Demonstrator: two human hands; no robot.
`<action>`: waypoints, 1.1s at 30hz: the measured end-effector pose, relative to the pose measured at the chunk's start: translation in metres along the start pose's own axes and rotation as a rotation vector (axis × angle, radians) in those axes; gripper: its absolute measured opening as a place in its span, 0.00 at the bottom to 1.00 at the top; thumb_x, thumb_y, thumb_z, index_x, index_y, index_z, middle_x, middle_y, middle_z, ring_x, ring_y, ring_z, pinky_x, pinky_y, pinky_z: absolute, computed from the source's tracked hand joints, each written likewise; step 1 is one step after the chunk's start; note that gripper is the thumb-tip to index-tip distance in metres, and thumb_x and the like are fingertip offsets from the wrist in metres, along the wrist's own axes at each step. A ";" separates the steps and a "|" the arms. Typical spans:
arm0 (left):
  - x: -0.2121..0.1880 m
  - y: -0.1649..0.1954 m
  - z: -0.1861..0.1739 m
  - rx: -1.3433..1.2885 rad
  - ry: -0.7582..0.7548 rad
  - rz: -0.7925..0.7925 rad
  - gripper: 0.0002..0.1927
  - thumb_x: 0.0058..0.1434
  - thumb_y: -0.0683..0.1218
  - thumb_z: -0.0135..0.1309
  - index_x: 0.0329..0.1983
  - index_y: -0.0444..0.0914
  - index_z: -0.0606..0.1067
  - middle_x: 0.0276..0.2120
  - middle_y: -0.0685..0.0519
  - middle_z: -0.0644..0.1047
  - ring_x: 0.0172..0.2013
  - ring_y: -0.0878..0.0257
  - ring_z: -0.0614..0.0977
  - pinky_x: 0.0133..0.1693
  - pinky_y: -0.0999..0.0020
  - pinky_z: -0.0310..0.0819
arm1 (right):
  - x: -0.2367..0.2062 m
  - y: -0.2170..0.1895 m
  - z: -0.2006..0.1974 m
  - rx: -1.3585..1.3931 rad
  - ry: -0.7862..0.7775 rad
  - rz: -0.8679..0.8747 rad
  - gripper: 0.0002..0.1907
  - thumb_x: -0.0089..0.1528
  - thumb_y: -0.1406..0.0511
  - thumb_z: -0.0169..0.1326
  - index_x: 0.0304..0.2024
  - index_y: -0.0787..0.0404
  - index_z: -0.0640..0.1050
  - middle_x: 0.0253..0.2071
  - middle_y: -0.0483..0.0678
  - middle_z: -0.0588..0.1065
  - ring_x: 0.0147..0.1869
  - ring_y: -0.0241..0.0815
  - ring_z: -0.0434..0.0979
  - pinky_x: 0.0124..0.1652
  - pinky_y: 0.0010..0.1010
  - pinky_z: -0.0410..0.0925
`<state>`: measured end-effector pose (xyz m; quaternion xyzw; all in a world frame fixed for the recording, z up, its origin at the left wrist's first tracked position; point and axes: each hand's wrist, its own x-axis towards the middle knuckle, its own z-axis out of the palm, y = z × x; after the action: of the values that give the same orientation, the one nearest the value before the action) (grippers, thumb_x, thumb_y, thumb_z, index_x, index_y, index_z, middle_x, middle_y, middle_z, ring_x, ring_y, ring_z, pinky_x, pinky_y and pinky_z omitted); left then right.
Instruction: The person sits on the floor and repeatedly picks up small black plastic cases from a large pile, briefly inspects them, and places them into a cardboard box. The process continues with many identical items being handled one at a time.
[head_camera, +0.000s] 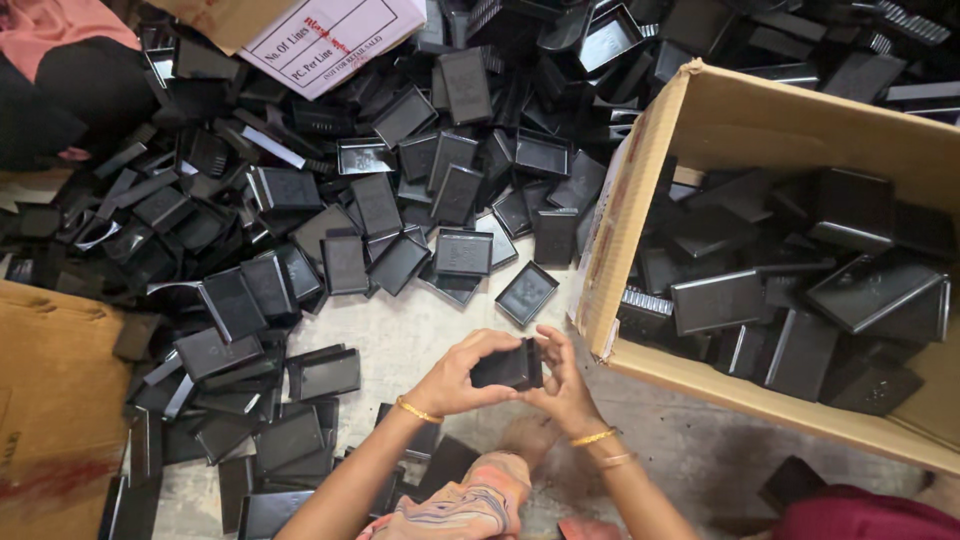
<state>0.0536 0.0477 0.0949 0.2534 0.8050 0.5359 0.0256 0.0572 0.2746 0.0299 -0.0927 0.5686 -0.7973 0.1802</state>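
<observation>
A small black plastic tray (508, 366) sits pinched between both hands above the pale floor (420, 335). The left hand (458, 375) grips its near-left edge with curled fingers, and the right hand (562, 380) clamps the opposite side, thumbs on top. Just right stands an open cardboard box (700, 110) loaded with similar black trays. A wide heap of loose black trays (330, 220) spreads across the floor beyond and to the left.
</observation>
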 end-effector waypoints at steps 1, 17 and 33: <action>0.001 0.005 -0.002 -0.013 0.007 0.028 0.34 0.52 0.52 0.70 0.61 0.37 0.74 0.56 0.44 0.77 0.58 0.48 0.79 0.60 0.59 0.72 | -0.001 -0.001 0.002 0.059 -0.006 -0.027 0.54 0.47 0.77 0.68 0.71 0.58 0.55 0.65 0.49 0.63 0.72 0.43 0.60 0.66 0.37 0.62; 0.011 0.070 -0.046 0.082 0.054 0.154 0.32 0.50 0.52 0.71 0.58 0.40 0.77 0.60 0.45 0.75 0.60 0.47 0.76 0.62 0.56 0.70 | -0.014 -0.075 0.044 0.040 -0.044 -0.091 0.56 0.50 0.78 0.67 0.75 0.58 0.53 0.70 0.55 0.59 0.73 0.46 0.61 0.65 0.39 0.68; -0.001 0.127 -0.038 0.008 0.224 0.185 0.25 0.59 0.43 0.67 0.58 0.34 0.74 0.51 0.44 0.83 0.49 0.54 0.89 0.50 0.65 0.83 | -0.041 -0.170 0.057 -0.612 0.199 -0.499 0.25 0.57 0.77 0.54 0.57 0.63 0.75 0.56 0.51 0.76 0.60 0.44 0.78 0.58 0.33 0.72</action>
<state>0.0913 0.0529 0.2216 0.2653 0.7781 0.5577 -0.1148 0.0842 0.2904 0.2112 -0.1998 0.7544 -0.6154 -0.1105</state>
